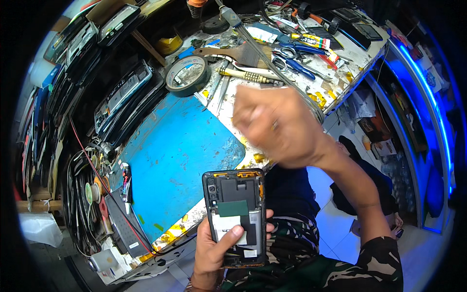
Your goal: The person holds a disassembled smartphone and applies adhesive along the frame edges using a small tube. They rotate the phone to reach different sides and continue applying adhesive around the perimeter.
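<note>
My left hand [219, 243] holds an opened smartphone [237, 192] upright over my lap, thumb pressed on its lower part and fingers round the far edge. The phone's back cover is off; dark inner panels, a green patch, a pale label and orange strips along the rim show. My right hand [279, 126] is raised above the bench's near right edge, curled closed and smeared by motion. Whatever it may grip is too blurred to make out. It is apart from the phone, with a yellow-handled tool [250, 75] lying just beyond it.
A worn blue mat [180, 141] covers the bench middle. Behind it lie a tape roll [188, 75], a wide brush [243, 54], blue-handled pliers [299, 65] and a yellow glue tube [311, 40]. Phone parts [124, 95] are stacked at left; a black tube [126, 182] sits near cables.
</note>
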`<state>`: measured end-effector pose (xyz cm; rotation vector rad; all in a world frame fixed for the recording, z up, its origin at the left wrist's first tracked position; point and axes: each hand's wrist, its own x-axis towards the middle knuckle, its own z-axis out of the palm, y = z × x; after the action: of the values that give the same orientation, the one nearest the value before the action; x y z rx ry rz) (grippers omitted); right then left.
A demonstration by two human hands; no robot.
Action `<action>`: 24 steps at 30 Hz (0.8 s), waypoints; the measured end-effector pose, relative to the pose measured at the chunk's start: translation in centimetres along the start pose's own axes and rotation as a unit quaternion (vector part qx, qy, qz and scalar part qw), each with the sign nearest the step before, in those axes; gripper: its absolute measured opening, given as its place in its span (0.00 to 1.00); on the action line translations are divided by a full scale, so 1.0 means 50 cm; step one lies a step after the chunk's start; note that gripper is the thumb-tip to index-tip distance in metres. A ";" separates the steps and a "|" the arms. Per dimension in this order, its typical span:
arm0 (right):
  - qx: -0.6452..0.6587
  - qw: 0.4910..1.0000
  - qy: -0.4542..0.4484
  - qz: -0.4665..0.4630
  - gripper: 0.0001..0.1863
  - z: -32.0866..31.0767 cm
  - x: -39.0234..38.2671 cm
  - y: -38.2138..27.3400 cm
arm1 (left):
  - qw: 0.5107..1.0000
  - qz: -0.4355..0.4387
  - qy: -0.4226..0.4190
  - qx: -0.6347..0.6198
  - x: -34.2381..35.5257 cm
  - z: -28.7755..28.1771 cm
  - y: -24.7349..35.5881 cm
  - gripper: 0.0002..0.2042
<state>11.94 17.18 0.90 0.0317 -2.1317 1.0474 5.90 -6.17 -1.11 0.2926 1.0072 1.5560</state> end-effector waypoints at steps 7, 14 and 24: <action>-0.154 0.982 0.055 0.092 0.10 -0.047 -0.051 -0.023 | 0.997 0.027 0.049 -0.049 -0.007 -0.007 0.010 0.24; 0.263 0.926 -0.003 0.269 0.15 0.077 -0.140 -0.085 | 0.980 0.112 0.163 0.024 -0.003 -0.010 -0.021 0.23; 0.204 0.922 0.156 0.291 0.07 0.146 -0.152 -0.107 | 0.933 0.200 0.256 0.158 -0.012 -0.024 -0.062 0.23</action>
<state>14.69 6.41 -3.14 -0.5657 -1.6275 1.6999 7.35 -7.47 -3.89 0.3374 1.6985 1.8845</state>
